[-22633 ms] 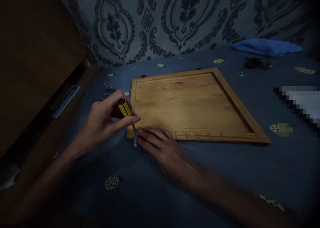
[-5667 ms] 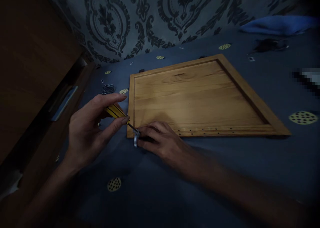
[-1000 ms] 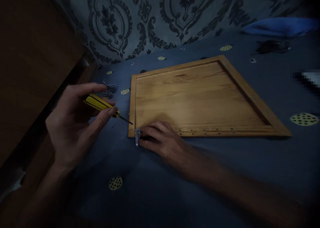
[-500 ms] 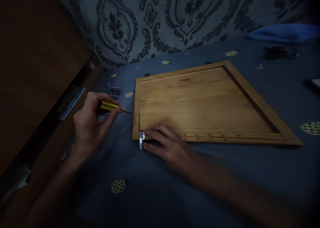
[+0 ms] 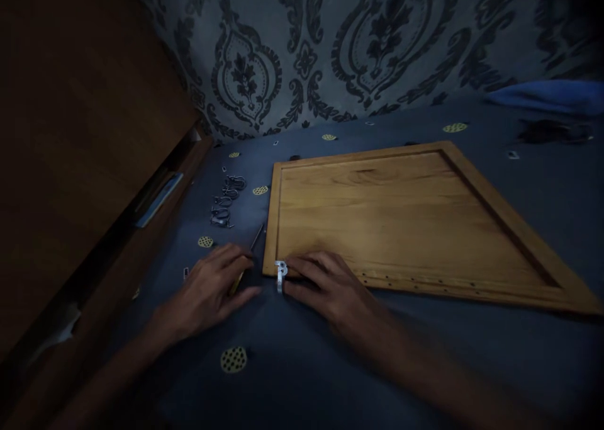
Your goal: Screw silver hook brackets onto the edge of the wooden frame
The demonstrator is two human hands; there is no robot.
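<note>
My left hand (image 5: 214, 288) is closed around the yellow handle of a screwdriver (image 5: 237, 283), most of it hidden by the fingers. Its thin shaft points up and away, just left of a framed wooden panel (image 5: 358, 209). At the panel's near left corner, my right hand (image 5: 333, 285) grips a small shiny metal bracket (image 5: 280, 276) between thumb and fingers. The bracket sits over the near edge, its lower part hanging past the wood. Small dark holes run along that near edge to the right of my hand.
Several wire-like metal pieces (image 5: 221, 215) lie on the dark blue patterned cloth (image 5: 292, 367) beyond my left hand. A wooden cabinet (image 5: 85, 102) stands at left. Behind are a patterned wall (image 5: 306, 58), a blue cloth (image 5: 552, 96) and a dark object (image 5: 550, 131).
My left hand has come down and right with the screwdriver, whose shaft now points up and away. The right hand stays on the bracket. The whole view has shifted slightly.
</note>
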